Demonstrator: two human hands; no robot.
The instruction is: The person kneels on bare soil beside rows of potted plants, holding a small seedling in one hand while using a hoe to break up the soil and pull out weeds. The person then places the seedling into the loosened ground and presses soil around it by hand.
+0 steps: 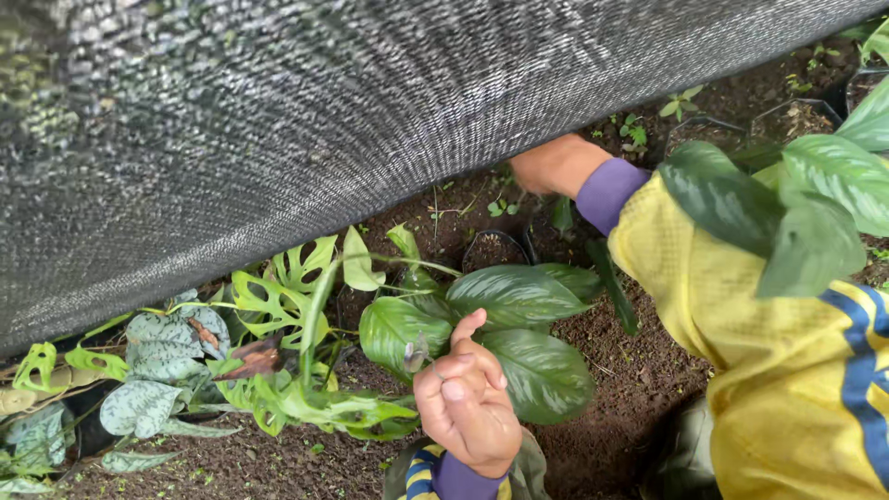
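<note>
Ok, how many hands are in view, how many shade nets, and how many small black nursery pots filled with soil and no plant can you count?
Bare hands: 2, left hand, right hand
Grey woven shade net: 1
Small black soil-filled pots: 3
Total: 6

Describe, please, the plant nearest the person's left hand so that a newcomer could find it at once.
Start at the grey shade net across the top and drop to the soil below its edge. Beside the left hand stands a broad-leaved plant. Its glossy oval leaves are whole, unlike the holed leaves to its left.

Yellow blue-striped sleeves (796, 389), purple cuffs (609, 193)
</note>
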